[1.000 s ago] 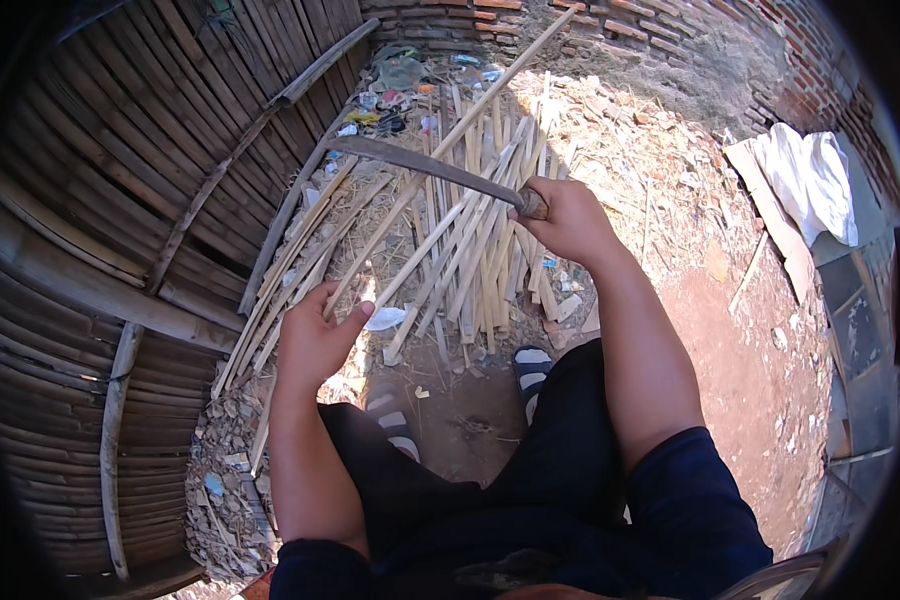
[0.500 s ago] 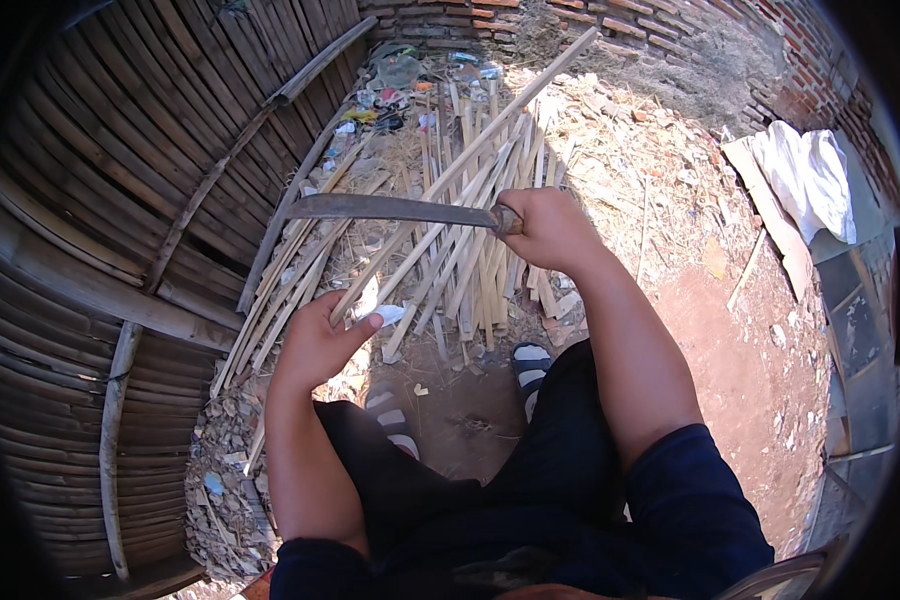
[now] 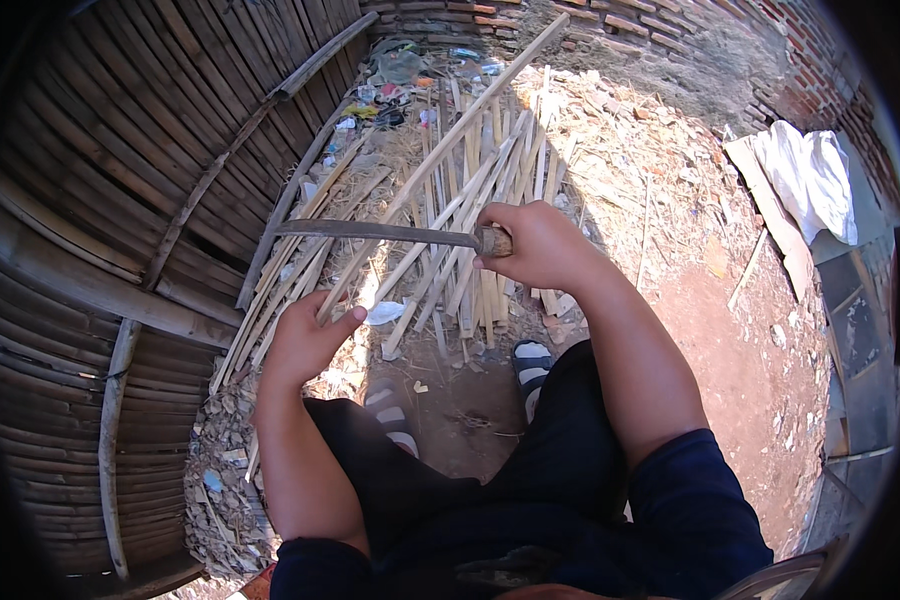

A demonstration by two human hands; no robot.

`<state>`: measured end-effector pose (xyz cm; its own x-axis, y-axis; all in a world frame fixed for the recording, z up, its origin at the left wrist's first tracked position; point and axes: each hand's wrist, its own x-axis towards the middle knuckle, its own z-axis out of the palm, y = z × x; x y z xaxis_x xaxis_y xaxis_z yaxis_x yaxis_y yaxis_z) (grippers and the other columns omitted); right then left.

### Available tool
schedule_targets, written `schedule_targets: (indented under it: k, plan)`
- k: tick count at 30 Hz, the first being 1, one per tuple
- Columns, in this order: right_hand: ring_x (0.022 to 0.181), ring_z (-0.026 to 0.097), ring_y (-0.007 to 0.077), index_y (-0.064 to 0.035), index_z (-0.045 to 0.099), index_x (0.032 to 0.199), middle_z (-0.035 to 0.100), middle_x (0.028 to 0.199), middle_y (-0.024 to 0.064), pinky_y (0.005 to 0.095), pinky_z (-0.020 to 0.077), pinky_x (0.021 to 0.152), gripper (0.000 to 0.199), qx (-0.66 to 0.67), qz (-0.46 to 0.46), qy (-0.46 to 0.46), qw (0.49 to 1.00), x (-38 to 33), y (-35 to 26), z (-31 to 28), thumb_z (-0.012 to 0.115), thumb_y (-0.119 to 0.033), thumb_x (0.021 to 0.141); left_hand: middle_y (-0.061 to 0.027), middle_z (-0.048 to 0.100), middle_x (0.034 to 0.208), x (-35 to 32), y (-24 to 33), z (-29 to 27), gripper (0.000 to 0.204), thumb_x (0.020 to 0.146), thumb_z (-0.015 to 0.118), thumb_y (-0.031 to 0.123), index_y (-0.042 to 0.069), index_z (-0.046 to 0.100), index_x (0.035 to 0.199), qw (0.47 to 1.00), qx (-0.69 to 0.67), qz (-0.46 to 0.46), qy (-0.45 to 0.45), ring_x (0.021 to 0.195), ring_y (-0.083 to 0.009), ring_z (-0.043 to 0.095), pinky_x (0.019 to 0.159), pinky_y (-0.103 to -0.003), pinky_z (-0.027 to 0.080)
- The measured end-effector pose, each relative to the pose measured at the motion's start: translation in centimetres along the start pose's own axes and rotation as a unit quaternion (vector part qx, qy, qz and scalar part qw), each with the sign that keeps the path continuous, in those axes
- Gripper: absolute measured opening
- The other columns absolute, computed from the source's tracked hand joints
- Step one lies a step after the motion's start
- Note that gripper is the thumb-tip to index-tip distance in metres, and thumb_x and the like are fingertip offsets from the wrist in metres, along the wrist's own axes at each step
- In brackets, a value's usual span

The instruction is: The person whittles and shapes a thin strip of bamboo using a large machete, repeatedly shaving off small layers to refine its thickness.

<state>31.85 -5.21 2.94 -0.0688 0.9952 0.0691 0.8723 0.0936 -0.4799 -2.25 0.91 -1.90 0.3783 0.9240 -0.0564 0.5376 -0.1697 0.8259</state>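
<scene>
My right hand [image 3: 542, 248] is closed round the wooden handle of a machete [image 3: 370, 231], its long dark blade pointing left. The blade crosses a pale bamboo strip [image 3: 460, 130]; whether the two touch I cannot tell. My left hand [image 3: 308, 338] grips the near end of that strip between thumb and fingers. From there the strip slants up and away to the right, over a pile of cut strips [image 3: 470, 275] on the ground.
A slatted bamboo wall [image 3: 100, 220] rises at my left. Past the pile is a brick wall [image 3: 660, 35], with bits of litter [image 3: 390, 95] near its foot. White cloth [image 3: 805, 180] hangs at the right. My sandalled feet [image 3: 532, 375] stand close to the pile.
The machete and my right hand have moved slightly left and down, and the handle shows more. My left hand has shifted a little left, and the strip's far end has swung left.
</scene>
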Motion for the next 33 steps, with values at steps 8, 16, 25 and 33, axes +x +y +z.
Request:
schedule_targets:
  k: [8,16,25,33]
  plan:
    - [0.071,0.066,0.0337,-0.005,0.059,0.119,0.065,0.076,0.0172,0.0441,0.0489,0.067,0.045,0.084,-0.025,0.03,0.996,-0.7,2.6,-0.3,0.082,-0.026,0.086,-0.0016,0.065,0.074,0.0,0.4,-1.0,0.057,0.092,0.085,0.038,-0.004,0.068,0.127,0.998,-0.025,-0.055,-0.023,0.052,-0.0073,0.053,0.044,-0.027,0.04]
    - [0.081,0.068,0.0383,-0.0061,0.063,0.119,0.069,0.087,0.015,0.048,0.051,0.074,0.045,-0.062,-0.161,0.145,0.974,-0.3,2.0,0.3,0.084,-0.029,0.086,-0.0046,0.072,0.098,-0.4,0.9,-2.3,0.053,0.093,0.083,0.037,0.001,0.071,0.129,0.992,-0.037,-0.105,-0.059,0.09,-0.012,0.062,0.083,-0.031,0.051]
    - [0.083,0.07,0.0382,-0.0068,0.068,0.115,0.071,0.093,0.0159,0.0479,0.0543,0.073,0.04,-0.092,-0.026,0.286,0.953,0.5,4.1,0.2,0.083,-0.03,0.086,-0.006,0.073,0.102,-0.4,0.3,-2.5,0.054,0.093,0.083,0.04,0.001,0.071,0.128,0.99,-0.062,-0.069,-0.106,0.096,-0.0139,0.064,0.086,-0.031,0.051]
    - [0.079,0.069,0.0364,-0.0082,0.061,0.095,0.067,0.082,0.0119,0.0516,0.0543,0.07,0.027,-0.175,-0.184,0.226,0.94,1.9,1.2,3.2,0.08,-0.021,0.081,-0.0058,0.073,0.103,-0.6,0.9,-2.2,0.051,0.091,0.084,0.039,0.001,0.072,0.124,0.988,-0.032,-0.092,-0.119,0.098,-0.0146,0.065,0.09,-0.033,0.051]
